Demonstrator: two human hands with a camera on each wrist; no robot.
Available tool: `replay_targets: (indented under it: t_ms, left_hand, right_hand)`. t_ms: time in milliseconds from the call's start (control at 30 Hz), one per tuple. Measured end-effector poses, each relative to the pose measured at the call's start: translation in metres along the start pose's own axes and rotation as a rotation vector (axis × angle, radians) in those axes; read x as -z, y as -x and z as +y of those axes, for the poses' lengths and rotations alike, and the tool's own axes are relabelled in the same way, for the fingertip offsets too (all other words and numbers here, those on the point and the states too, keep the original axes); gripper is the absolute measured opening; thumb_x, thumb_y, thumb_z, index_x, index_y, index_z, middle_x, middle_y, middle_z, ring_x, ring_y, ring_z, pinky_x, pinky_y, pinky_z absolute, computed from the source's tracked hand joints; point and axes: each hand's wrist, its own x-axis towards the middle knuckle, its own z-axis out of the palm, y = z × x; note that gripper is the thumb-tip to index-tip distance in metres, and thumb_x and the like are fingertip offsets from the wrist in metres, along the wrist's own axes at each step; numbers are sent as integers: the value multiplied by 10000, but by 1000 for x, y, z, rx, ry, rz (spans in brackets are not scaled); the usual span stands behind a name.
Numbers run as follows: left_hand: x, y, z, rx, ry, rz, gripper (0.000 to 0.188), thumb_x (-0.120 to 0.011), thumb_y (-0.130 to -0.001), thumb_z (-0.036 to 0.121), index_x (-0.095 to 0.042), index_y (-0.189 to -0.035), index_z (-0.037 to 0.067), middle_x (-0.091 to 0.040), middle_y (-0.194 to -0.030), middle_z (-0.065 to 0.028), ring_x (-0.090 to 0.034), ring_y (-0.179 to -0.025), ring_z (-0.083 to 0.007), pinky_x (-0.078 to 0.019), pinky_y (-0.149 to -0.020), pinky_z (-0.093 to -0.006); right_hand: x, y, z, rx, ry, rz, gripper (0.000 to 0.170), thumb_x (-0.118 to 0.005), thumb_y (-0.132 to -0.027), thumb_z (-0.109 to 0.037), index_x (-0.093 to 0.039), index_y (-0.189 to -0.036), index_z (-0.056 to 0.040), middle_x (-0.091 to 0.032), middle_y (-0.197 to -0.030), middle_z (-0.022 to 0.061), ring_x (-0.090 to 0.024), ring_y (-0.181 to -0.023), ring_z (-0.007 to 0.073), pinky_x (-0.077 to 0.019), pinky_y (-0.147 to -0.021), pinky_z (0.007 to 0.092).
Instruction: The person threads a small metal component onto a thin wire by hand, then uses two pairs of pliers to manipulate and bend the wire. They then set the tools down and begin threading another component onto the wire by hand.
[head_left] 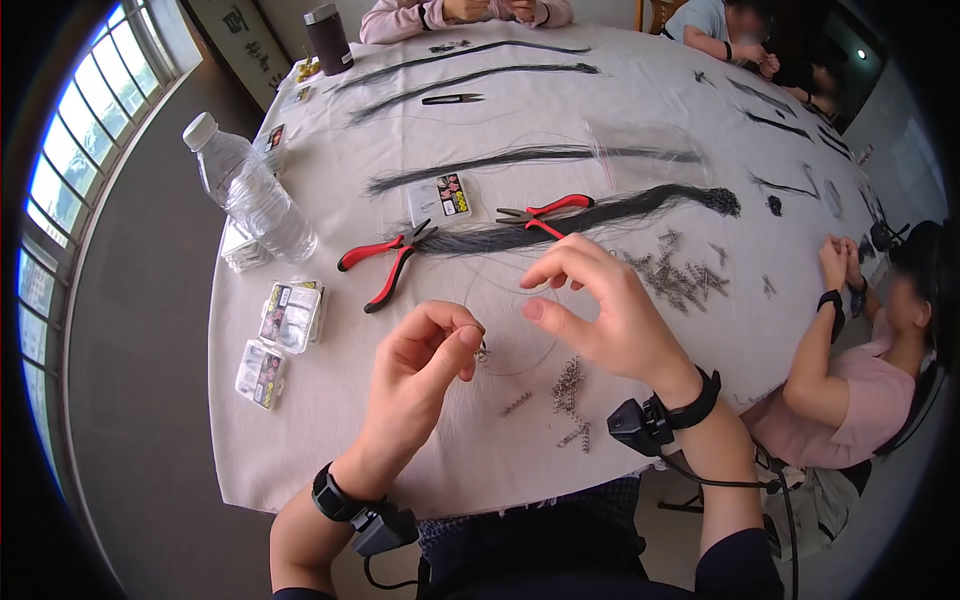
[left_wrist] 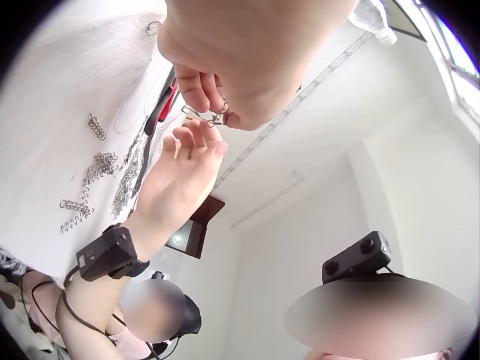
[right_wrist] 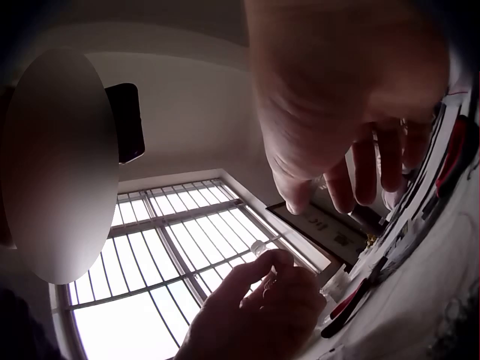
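Note:
My left hand (head_left: pixel 415 345) pinches a small shiny metal piece with wire loops (left_wrist: pixel 217 118) between thumb and fingers, above the cloth. To its right, my right hand (head_left: pixel 610 315) hovers with thumb and fingers spread apart and a little bent. A thin, clear line (head_left: pixel 520 374) curves in a loop below and between the hands. Several small metal coil springs (head_left: pixel 568 388) lie on the cloth in front of me, and a larger pile of springs (head_left: pixel 682 280) is beyond the right hand. The fingers partly hide the pinched piece.
Two red-handled pliers (head_left: pixel 378 268) lie beyond the hands, touching a thick bundle of black strands (head_left: pixel 620 212). A water bottle (head_left: pixel 255 195) and small plastic boxes (head_left: pixel 290 315) stand at left. Thinner black bundles (head_left: pixel 480 75) lie farther back. Other people sit around the table.

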Motion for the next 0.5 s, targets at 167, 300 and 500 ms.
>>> replay_targets:
  t_ms: [167, 300, 500]
  left_hand:
    - [1, -3, 8, 19, -18, -16, 72, -615, -1023, 100, -609, -1055, 36, -581, -946, -2, -554, -781, -65, -454, -698, -244]
    - [1, -2, 12, 47, -11, -29, 73, -609, -1030, 103, -607, -1065, 39, -583, -947, -1, -564, -786, -63, -464, -690, -248]
    - [3, -3, 14, 48, 5, -37, 79, -604, -1035, 113, -603, -1069, 42, -588, -946, -2, -584, -789, -67, -476, -689, -243]
  right_hand:
    - [26, -29, 61, 7, 466, 50, 386, -747, -876, -280, -666, -1170, -43, -645, -1137, 93, -589, -1100, 262, -459, -972, 375]
    - [18, -41, 85, 34, 714, -61, 478, -767, -842, -359, -669, -1211, -72, -638, -1209, 88, -558, -1167, 298, -429, -1018, 440]
    - [29, -56, 89, -115, 720, -182, 490, -774, -823, -344, -673, -1222, -77, -640, -1202, 88, -558, -1185, 301, -416, -1044, 420]
